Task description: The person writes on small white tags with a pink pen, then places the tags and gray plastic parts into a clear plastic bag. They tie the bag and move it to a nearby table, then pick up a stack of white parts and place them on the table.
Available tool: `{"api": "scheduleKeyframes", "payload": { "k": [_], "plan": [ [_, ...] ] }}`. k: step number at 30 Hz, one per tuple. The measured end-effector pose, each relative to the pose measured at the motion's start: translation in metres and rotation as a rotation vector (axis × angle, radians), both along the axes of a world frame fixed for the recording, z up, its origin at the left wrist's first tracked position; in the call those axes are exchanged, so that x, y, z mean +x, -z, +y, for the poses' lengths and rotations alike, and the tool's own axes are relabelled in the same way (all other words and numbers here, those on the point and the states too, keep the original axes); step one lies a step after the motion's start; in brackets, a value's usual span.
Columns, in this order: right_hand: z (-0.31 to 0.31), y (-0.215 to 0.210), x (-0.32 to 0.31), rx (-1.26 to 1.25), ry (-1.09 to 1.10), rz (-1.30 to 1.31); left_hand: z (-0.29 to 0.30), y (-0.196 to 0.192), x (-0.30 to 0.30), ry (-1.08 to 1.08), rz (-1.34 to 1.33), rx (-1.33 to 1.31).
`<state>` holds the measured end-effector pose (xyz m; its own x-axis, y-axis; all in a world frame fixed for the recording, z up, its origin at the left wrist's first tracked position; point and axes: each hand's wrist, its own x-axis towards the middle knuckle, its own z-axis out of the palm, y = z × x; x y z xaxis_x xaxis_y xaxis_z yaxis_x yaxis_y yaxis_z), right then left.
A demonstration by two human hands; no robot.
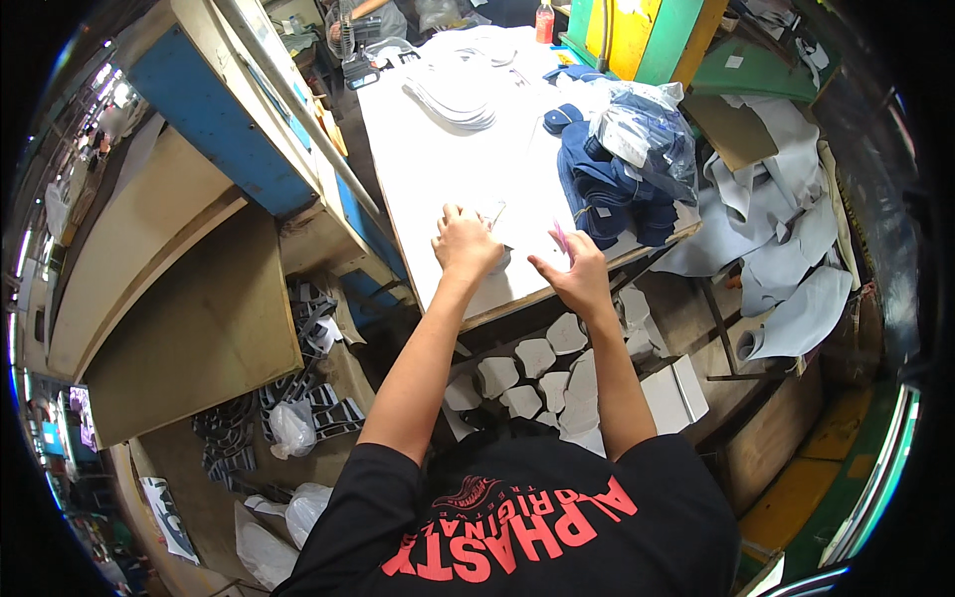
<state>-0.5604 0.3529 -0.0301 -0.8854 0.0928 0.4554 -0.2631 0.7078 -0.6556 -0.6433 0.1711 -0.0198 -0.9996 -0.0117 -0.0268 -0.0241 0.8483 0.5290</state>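
Note:
My left hand rests near the front edge of the white table, its fingers curled down. Under its palm side shows a bit of a small grey piece, mostly hidden by the hand. To its right, my right hand holds a thin pink pen-like stick between thumb and fingers. Just beyond the right hand lies a heap of dark blue cut fabric pieces, with a clear plastic bag on it. Farther back is a stack of curved whitish pieces.
A red bottle and a small fan stand at the far end. Grey sheets hang at the right. Below the table's front edge sit several pale blocky pieces. A metal pole and a blue panel border the left.

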Motion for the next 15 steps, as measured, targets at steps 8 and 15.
{"api": "scheduleKeyframes", "payload": {
  "k": [8,15],
  "plan": [
    [-0.019,0.022,-0.025,-0.018,-0.085,0.032,-0.019,0.024,-0.011,0.078,0.093,0.271],
    [-0.043,0.029,-0.050,-0.178,0.073,-0.036,-0.027,0.034,-0.002,0.152,0.161,0.435]
  ]
}}
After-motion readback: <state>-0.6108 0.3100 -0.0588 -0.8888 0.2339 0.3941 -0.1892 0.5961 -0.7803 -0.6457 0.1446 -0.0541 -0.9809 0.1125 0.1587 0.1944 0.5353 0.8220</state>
